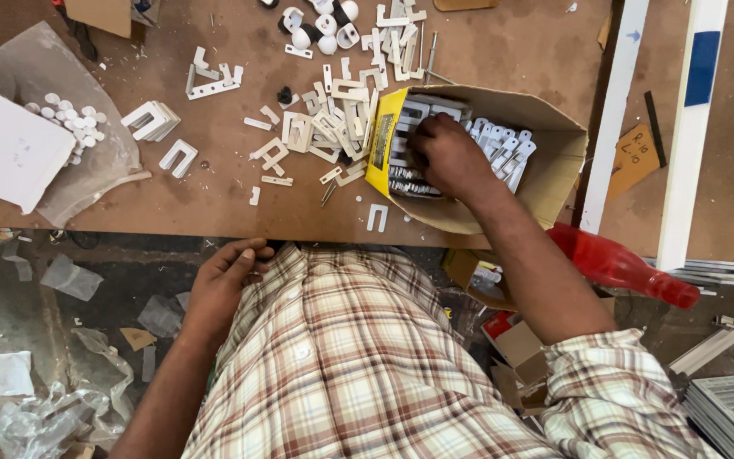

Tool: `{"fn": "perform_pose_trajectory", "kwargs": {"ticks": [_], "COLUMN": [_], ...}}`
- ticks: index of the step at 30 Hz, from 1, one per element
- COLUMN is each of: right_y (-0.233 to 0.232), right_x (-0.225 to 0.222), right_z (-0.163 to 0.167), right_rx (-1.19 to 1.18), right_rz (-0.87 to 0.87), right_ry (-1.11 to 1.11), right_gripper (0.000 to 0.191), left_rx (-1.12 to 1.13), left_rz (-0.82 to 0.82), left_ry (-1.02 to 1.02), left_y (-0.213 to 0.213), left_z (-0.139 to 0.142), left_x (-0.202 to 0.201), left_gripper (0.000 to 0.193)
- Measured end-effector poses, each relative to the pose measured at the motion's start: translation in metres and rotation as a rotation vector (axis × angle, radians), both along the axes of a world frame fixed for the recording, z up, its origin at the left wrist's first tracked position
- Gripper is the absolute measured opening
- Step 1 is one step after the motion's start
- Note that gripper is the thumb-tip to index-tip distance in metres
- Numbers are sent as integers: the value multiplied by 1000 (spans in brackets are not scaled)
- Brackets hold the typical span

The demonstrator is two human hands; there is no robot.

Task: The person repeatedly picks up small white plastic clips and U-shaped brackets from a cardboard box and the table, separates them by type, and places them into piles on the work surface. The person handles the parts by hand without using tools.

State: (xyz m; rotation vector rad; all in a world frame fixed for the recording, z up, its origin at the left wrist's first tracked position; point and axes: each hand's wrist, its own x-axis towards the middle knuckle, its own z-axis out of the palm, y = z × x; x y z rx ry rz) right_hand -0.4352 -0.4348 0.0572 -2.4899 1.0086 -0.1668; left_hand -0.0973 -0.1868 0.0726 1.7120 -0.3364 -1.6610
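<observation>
White plastic brackets (494,144) fill the cardboard box (554,170) at the worktop (214,195) front edge. The right hand (448,157) digs among them, fingers curled, its grip hidden. The left hand (223,285) rests open on the shirt. The brackets look light, stiff and smooth, best pinched by the flat sides.

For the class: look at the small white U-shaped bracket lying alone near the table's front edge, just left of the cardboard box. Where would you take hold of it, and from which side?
Grip the U-shaped bracket across its two legs, coming straight down from above. It lies flat on the table, with bare wood around it. The cardboard box crowds its right side, so coming from the left or front is probably easier.
</observation>
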Motion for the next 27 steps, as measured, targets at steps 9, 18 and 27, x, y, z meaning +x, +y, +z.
{"fn": "perform_pose_trajectory", "kwargs": {"ticks": [9,18,27], "right_y": [3,-7,-2], "right_x": [5,5,3], "right_z": [-16,-20,-18], "right_rx": [-71,-92,-173], "right_rz": [19,103,57], "right_ry": [14,10,41], "right_gripper": [11,12,18], "left_rx": [-1,-2,6], "left_rz": [-9,17,13], "left_ry": [-1,28,10], "left_y": [-4,-7,-4], "left_z": [3,2,0], "left_x": [-1,1,2], "left_gripper": [32,33,33]}}
